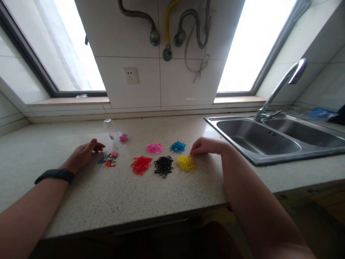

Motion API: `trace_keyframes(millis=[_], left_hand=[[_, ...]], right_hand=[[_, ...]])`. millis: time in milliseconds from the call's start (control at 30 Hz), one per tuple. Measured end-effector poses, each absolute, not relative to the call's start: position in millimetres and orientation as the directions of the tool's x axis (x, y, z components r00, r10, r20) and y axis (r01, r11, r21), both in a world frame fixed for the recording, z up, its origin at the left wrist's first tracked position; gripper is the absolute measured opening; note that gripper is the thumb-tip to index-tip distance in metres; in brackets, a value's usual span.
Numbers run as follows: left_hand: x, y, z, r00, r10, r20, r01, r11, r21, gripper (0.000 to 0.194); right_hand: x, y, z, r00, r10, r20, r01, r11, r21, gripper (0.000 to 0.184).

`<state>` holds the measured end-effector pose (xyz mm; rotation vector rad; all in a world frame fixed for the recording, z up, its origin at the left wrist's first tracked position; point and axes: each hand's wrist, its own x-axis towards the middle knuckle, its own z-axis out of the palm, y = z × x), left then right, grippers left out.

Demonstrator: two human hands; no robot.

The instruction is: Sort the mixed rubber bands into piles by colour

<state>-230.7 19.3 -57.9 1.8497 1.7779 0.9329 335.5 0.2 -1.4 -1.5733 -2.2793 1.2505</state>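
Small rubber bands lie in separate heaps by colour: red (141,165), black (163,166), yellow (187,163), pink (154,148) and blue (178,146). My right hand (202,146) is at the upper right edge of the yellow heap, its fingertips pinched together and pointing down; what they hold, if anything, is too small to make out. My left hand (87,151) rests on the counter just left of a smaller mixed-colour heap (108,159), fingers loosely stretched out. Behind that heap are a clear plastic bottle (111,130) and a small pink object (124,137).
A speckled stone countertop (129,201) carries everything. To the right is a steel double sink (258,135) with a tall faucet (280,88). A tiled wall with a socket (130,76) and pipes stands behind, between two windows. A blue item (322,113) lies beyond the sink.
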Motion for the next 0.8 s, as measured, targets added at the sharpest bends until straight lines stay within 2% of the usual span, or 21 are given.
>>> trace_keyframes(millis=[100,167,233,300,367,500,633,800], left_hand=[[-228,16,-58,-0.023,0.974,0.224,0.726,-0.138,0.674,0.078],[-221,10,-53,-0.003,0.959,0.283,0.768,-0.179,0.615,0.072],[-209,1,-44,0.069,0.929,0.364,0.837,-0.253,0.486,0.063],[-191,-10,-31,0.208,0.872,0.443,0.879,-0.365,0.307,0.055],[-168,-22,-17,0.325,0.788,0.524,0.867,-0.469,0.168,0.047],[-115,-53,4,0.541,0.639,0.547,0.762,-0.647,0.003,0.030],[-63,-95,8,0.722,0.511,0.466,0.592,-0.805,-0.034,0.022],[-19,-139,-4,0.857,0.358,0.370,0.378,-0.926,0.020,0.017]], right_hand=[[335,2,-4,-0.427,0.834,-0.349,0.723,0.083,-0.686,0.039],[334,2,-5,-0.398,0.847,-0.353,0.709,0.039,-0.704,0.041],[334,3,-6,-0.370,0.857,-0.359,0.701,0.004,-0.714,0.043],[333,3,-7,-0.353,0.864,-0.360,0.694,-0.017,-0.720,0.043],[334,4,-8,-0.346,0.868,-0.356,0.685,-0.026,-0.728,0.043],[337,8,-12,-0.343,0.876,-0.341,0.667,-0.029,-0.744,0.043],[341,13,-18,-0.338,0.875,-0.346,0.659,-0.042,-0.751,0.045],[339,13,-17,-0.290,0.887,-0.360,0.667,-0.083,-0.741,0.047]])
